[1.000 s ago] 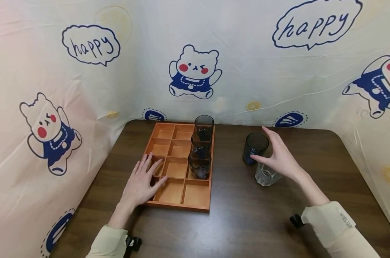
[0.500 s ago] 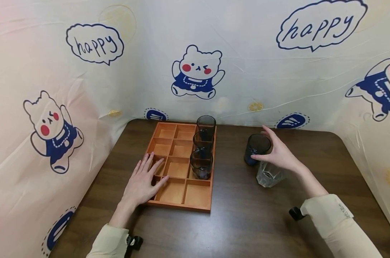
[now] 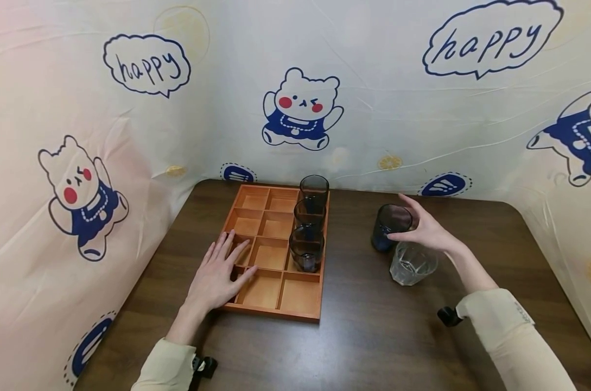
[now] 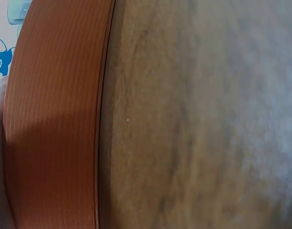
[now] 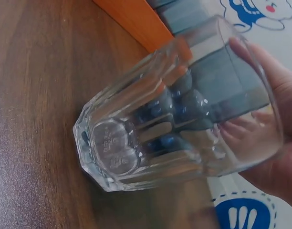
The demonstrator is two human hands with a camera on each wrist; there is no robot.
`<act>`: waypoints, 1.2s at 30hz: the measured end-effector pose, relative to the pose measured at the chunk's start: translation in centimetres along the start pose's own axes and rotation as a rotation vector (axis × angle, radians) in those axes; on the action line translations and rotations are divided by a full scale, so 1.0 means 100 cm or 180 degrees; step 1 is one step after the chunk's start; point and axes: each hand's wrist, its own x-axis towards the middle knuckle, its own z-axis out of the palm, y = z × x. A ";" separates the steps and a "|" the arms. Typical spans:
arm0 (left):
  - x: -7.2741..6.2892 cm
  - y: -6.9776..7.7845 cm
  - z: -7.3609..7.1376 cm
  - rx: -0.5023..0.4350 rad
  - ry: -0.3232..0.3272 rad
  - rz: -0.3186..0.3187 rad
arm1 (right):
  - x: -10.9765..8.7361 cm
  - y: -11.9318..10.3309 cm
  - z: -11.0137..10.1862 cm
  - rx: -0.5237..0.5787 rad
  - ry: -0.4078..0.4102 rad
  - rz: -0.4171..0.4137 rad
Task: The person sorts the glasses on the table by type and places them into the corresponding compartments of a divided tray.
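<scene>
"How many dark glasses?"
"Four: three in the tray, one outside."
"And clear?"
"One clear glass. Also one tray, one bench."
"Go on."
"One left hand, one right hand."
"Printed bears?"
"Three, counting one cut off by the edge, plus two 'happy' bubbles."

Dark glass, at right hand: far side hidden; finger contact there cannot be told. Clear glass, just below right hand: base lettering too small to read. Tray, under left hand: left rim partly covered. Table beside left hand, left wrist view: blurred.
</scene>
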 end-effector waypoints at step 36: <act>0.000 -0.001 0.000 0.0036 0.0044 0.0005 | 0.008 0.023 0.003 0.2957 0.0067 0.0421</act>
